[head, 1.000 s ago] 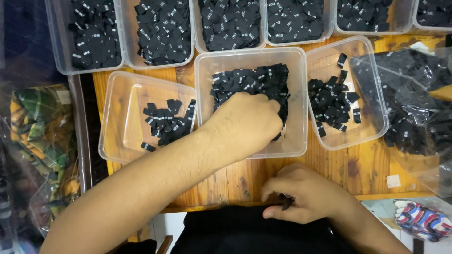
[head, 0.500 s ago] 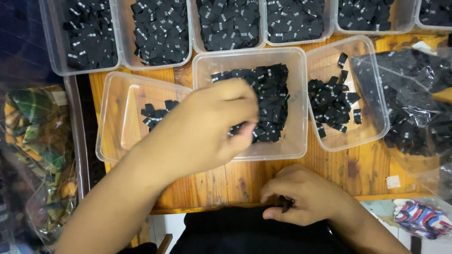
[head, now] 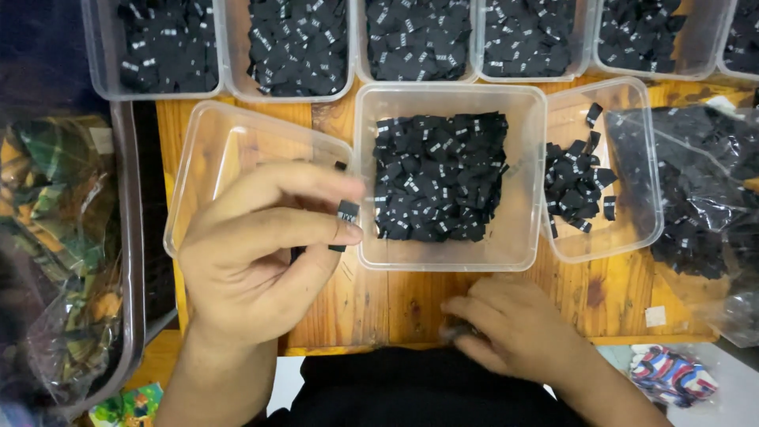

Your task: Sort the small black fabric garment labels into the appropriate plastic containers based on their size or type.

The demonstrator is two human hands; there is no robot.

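My left hand [head: 261, 245] is raised above the left clear tub [head: 213, 142] and pinches a small black fabric label [head: 346, 213] between thumb and fingertips. Right of it stands the middle clear tub [head: 447, 257], filled with a heap of the same black labels [head: 439, 174]. My right hand [head: 514, 328] rests at the table's front edge, fingers closed on a small stack of black labels [head: 462, 328] that is mostly hidden. A third tub [head: 632, 237] to the right holds a smaller scatter of labels.
A row of several clear tubs [head: 292, 47] full of black labels lines the back of the wooden table [head: 395, 304]. A plastic bag of labels [head: 704, 190] lies at right. A bag of patterned cloth [head: 55, 237] lies at left.
My left hand has pulled out of the middle tub and back to the left with one label pinched in its fingers. My right hand has stayed at the front edge.
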